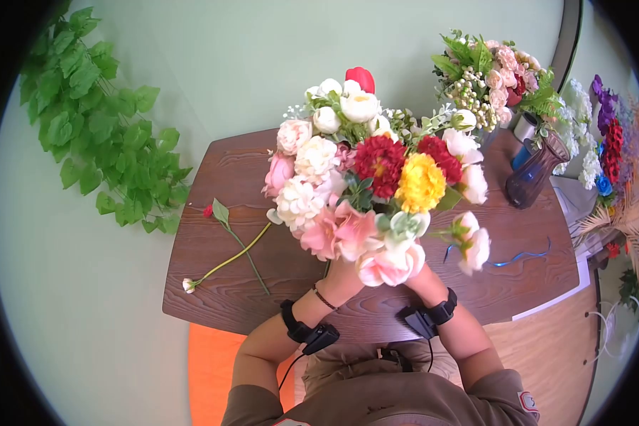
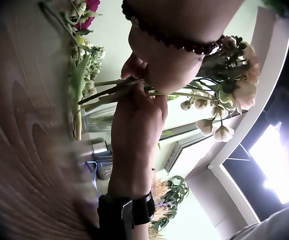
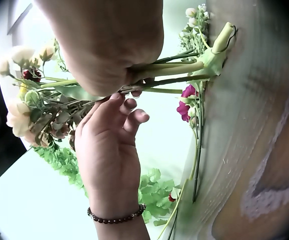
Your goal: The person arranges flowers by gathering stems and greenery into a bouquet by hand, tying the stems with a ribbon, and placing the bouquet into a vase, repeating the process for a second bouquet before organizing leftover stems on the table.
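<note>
A large mixed bouquet (image 1: pixel 383 167) of white, pink, red and yellow flowers is held up over the table, hiding most of both hands in the head view. Below the blooms are my left hand (image 1: pixel 342 281) and my right hand (image 1: pixel 423 278), close together. In the right wrist view my right hand (image 3: pixel 112 55) grips the bundled stems (image 3: pixel 172 79), and my left hand (image 3: pixel 109 135) pinches them beside it, its other fingers bent away from them. The left wrist view shows my right hand (image 2: pixel 138 125) with fingers round the stems (image 2: pixel 107 94) and my left hand (image 2: pixel 164 65) against them.
Two loose stems, a red flower (image 1: pixel 208 211) and a white one (image 1: pixel 189 285), cross on the table's left (image 1: pixel 192 248). At right lie a blue ribbon (image 1: pixel 522 255) and a dark glass vase (image 1: pixel 536 174). Another arrangement (image 1: pixel 500 74) stands behind; green vines (image 1: pixel 99 128) hang left.
</note>
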Tool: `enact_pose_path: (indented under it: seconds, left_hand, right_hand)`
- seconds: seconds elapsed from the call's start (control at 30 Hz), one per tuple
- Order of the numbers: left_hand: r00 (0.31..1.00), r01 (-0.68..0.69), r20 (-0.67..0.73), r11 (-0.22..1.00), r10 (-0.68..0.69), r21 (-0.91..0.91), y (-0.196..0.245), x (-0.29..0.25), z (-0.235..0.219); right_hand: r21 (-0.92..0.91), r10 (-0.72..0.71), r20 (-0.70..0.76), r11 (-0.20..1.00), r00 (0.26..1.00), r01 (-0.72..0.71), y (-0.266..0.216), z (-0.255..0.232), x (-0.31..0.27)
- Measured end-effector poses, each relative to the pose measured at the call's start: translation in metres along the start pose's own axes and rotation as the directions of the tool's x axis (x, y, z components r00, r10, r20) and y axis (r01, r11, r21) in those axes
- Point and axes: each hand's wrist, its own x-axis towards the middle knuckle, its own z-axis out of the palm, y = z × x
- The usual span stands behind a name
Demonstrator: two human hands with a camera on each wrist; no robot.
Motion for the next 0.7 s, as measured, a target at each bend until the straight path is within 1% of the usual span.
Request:
enact_pose_path:
  seconds: [0.03, 0.07, 0.1, 0.13, 0.17, 0.2, 0.23, 0.3, 0.33, 0.37, 0.4, 0.43, 0.47, 0.5, 0.53, 0.57, 0.6, 0.63, 0.67, 0.7]
  left_hand:
    - [0.981, 0.109, 0.191, 0.914, -0.035, -0.392, 0.005, 0.002, 0.000]
    - [0.915, 0.402, 0.290, 0.555, -0.282, -0.728, 0.008, 0.004, 0.002]
    - [0.914, 0.402, 0.290, 0.555, -0.282, -0.728, 0.015, 0.002, 0.009]
    - [0.919, 0.393, 0.257, 0.650, -0.298, -0.650, 0.023, -0.002, 0.018]
    - [0.924, 0.382, 0.224, 0.734, -0.309, -0.562, 0.023, -0.001, 0.019]
    - [0.925, 0.381, 0.224, 0.734, -0.308, -0.562, 0.022, -0.001, 0.018]
    - [0.933, 0.359, 0.173, 0.792, -0.315, -0.493, 0.022, -0.002, 0.016]
    - [0.947, 0.319, 0.067, 0.886, -0.315, -0.337, 0.017, 0.001, 0.010]
    - [0.944, 0.328, 0.122, 0.844, -0.306, -0.423, 0.023, -0.001, 0.011]
    - [0.944, 0.329, 0.122, 0.843, -0.306, -0.425, 0.013, 0.005, 0.003]
    - [0.862, 0.458, 0.258, 0.451, -0.436, -0.766, -0.008, 0.017, -0.010]
    - [0.769, 0.462, 0.439, -0.071, -0.465, -0.884, -0.021, 0.023, -0.016]
    - [0.783, 0.454, 0.461, -0.124, -0.418, -0.882, -0.023, 0.020, -0.016]
    - [0.782, 0.454, 0.461, -0.125, -0.419, -0.882, -0.028, 0.024, -0.019]
    - [0.788, 0.419, 0.400, -0.068, -0.468, -0.906, -0.034, 0.030, -0.024]
    - [0.790, 0.384, 0.333, -0.009, -0.515, -0.923, -0.038, 0.035, -0.025]
    - [0.778, 0.342, 0.335, -0.089, -0.532, -0.936, -0.039, 0.035, -0.023]
    - [0.776, 0.342, 0.333, -0.087, -0.535, -0.936, -0.036, 0.033, -0.019]
    - [0.761, 0.344, 0.362, -0.138, -0.539, -0.929, -0.035, 0.032, -0.016]
    - [0.745, 0.346, 0.391, -0.189, -0.541, -0.919, -0.034, 0.030, -0.014]
  right_hand:
    - [0.018, -0.076, 0.034, 0.997, 0.997, 0.075, -0.009, -0.004, 0.003]
    - [0.051, 0.016, 0.081, 0.999, 0.997, -0.020, -0.014, -0.006, 0.006]
    - [0.051, 0.016, 0.082, 0.998, 0.997, -0.020, -0.008, -0.005, 0.004]
    - [0.007, 0.039, 0.078, 0.999, 0.996, -0.040, 0.003, -0.001, 0.000]
    - [-0.035, 0.063, 0.074, 0.998, 0.995, -0.061, 0.005, 0.000, 0.000]
    - [0.114, 0.108, 0.125, 0.986, 0.986, -0.123, -0.001, -0.003, 0.004]
    - [0.114, 0.111, 0.125, 0.986, 0.986, -0.125, 0.002, -0.002, 0.002]
    - [0.089, 0.202, 0.153, 0.972, 0.967, -0.217, -0.007, 0.000, 0.006]
    - [0.048, 0.072, 0.107, 0.996, 0.992, -0.078, -0.016, -0.004, 0.006]
    - [-0.060, -0.094, 0.137, 0.993, 0.986, 0.103, 0.004, -0.004, -0.001]
    - [-0.041, 0.136, 0.242, 0.991, 0.961, -0.130, -0.016, -0.009, 0.004]
    - [-0.047, 0.350, 0.345, 0.933, 0.871, -0.357, -0.036, -0.014, 0.010]
    - [-0.048, 0.351, 0.346, 0.933, 0.870, -0.358, -0.026, -0.010, 0.007]
    - [-0.124, 0.093, 0.255, 0.990, 0.963, -0.063, -0.010, -0.001, 0.004]
    - [-0.222, -0.189, 0.185, 0.948, 0.964, 0.228, 0.002, 0.004, 0.001]
    - [-0.224, -0.192, 0.187, 0.947, 0.963, 0.232, -0.002, 0.005, 0.005]
    - [-0.195, -0.144, 0.133, 0.966, 0.981, 0.168, -0.008, 0.006, 0.012]
    - [-0.161, -0.092, 0.080, 0.981, 0.993, 0.104, -0.012, 0.007, 0.016]
    - [-0.131, -0.045, 0.081, 0.990, 0.996, 0.056, -0.006, 0.010, 0.018]
    - [-0.130, -0.047, 0.083, 0.990, 0.995, 0.057, -0.002, 0.013, 0.019]
